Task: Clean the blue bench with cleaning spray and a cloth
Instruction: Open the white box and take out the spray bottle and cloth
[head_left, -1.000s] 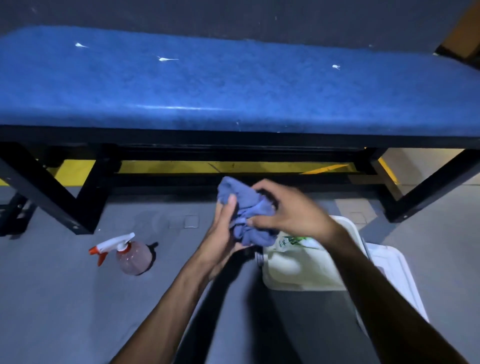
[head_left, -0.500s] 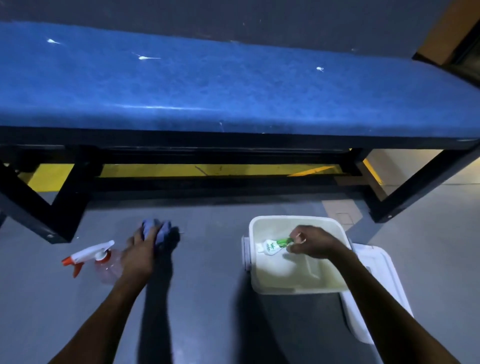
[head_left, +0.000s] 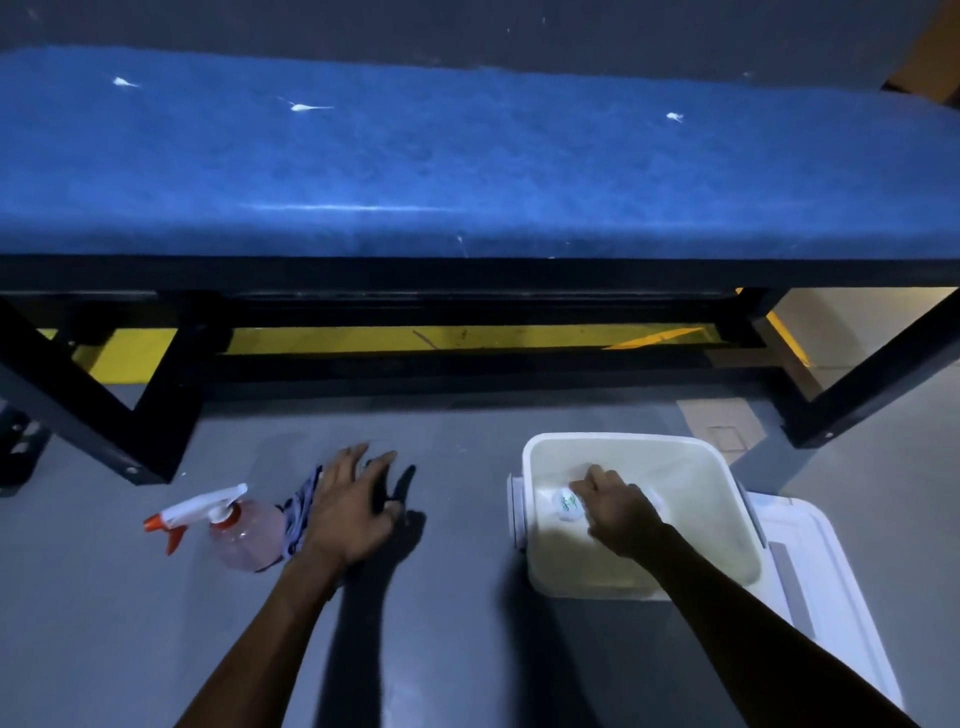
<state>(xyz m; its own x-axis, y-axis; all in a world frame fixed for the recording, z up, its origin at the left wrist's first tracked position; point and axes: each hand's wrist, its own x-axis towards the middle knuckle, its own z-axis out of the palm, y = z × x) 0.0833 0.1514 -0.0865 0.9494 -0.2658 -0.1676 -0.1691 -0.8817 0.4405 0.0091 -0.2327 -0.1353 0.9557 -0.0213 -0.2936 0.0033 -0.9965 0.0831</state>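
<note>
The left hand (head_left: 350, 512) lies palm down on the grey floor (head_left: 104, 623) with its fingers spread and nothing gripped, covering most of the blue cloth (head_left: 300, 506), whose crumpled edge shows along the hand's outer side. Just beyond that edge, further left, the spray bottle (head_left: 228, 525) lies tipped over, its white trigger head and orange nozzle pointing away from the hand. The right hand (head_left: 618, 512) reaches down into a white bin (head_left: 691, 467), fingers curled around a small white bottle with a green label (head_left: 566, 503); it looks like a closed grip, though the dim light blurs the fingers. Both forearms stretch straight forward, well apart. A white lid (head_left: 821, 571) rests beside the bin, on the outer side of the right arm. Beyond both hands stands the blue bench (head_left: 467, 166) on black legs, its seat flecked with white marks (head_left: 306, 107).
</note>
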